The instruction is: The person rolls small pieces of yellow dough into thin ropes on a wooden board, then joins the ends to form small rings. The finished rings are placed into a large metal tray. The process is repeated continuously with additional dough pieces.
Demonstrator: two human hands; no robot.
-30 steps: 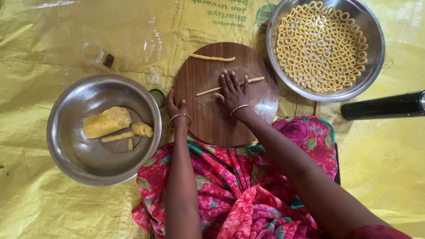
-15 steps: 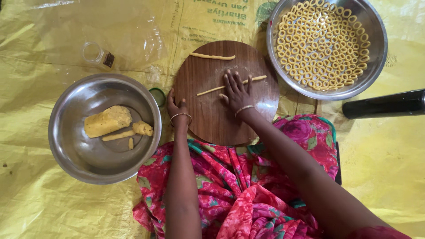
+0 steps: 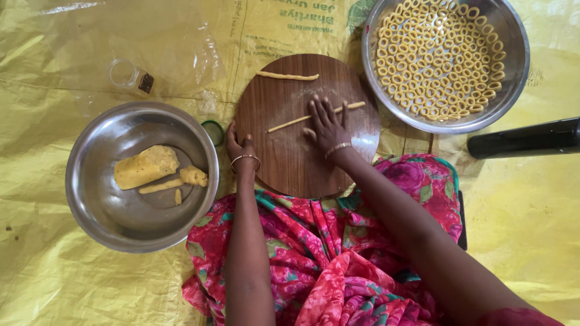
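A thin dough rope [image 3: 289, 123] is pressed flat under the spread fingers [image 3: 321, 112] of the right hand [image 3: 327, 127], on the round wooden board [image 3: 290, 163]. Its long axis is set aslant, from lower left to upper right, with both ends showing past the palm. The board's near left edge is gripped by the left hand [image 3: 240, 147], fingers curled, farther from the rope.

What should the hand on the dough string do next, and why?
Probably keep rolling: the right hand lies flat on the long dough rope, which looks uneven beside the finished rings in the bowl. The left hand steadies the round board.
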